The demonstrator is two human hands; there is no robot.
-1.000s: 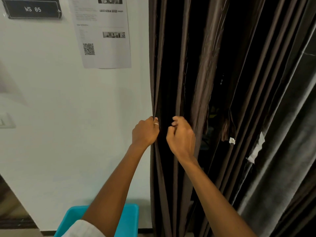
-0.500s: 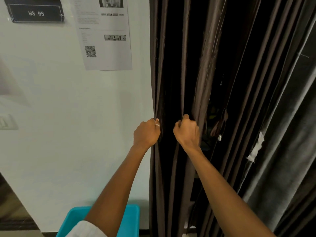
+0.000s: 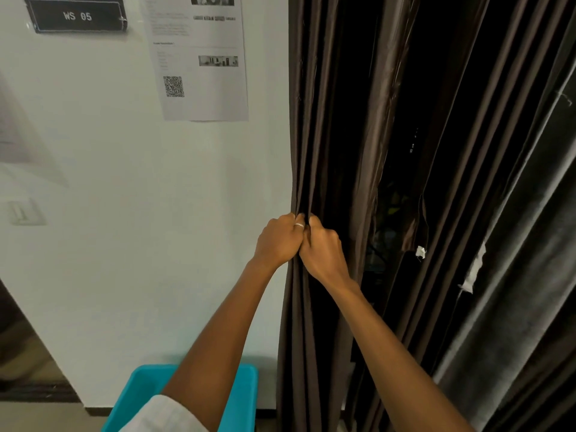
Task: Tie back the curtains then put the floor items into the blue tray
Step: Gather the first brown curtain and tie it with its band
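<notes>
A dark brown curtain [image 3: 352,126] hangs in long folds to the right of a white wall. My left hand [image 3: 276,241] grips the curtain's left edge at waist height, a ring on one finger. My right hand [image 3: 324,251] grips the gathered folds right beside it, knuckles touching the left hand. The folds bunch together between both fists. A blue tray [image 3: 246,391] sits on the floor below, partly hidden by my left forearm. No tie-back and no floor items show.
A printed sheet with a QR code [image 3: 199,60] and a black "WS 05" sign [image 3: 78,15] hang on the white wall [image 3: 124,229]. A grey curtain [image 3: 514,291] with white tags hangs at the right. A dark gap opens between the curtains.
My right hand has moved left, pulling more folds across until it meets my left hand. The left hand has stayed on the curtain's edge.
</notes>
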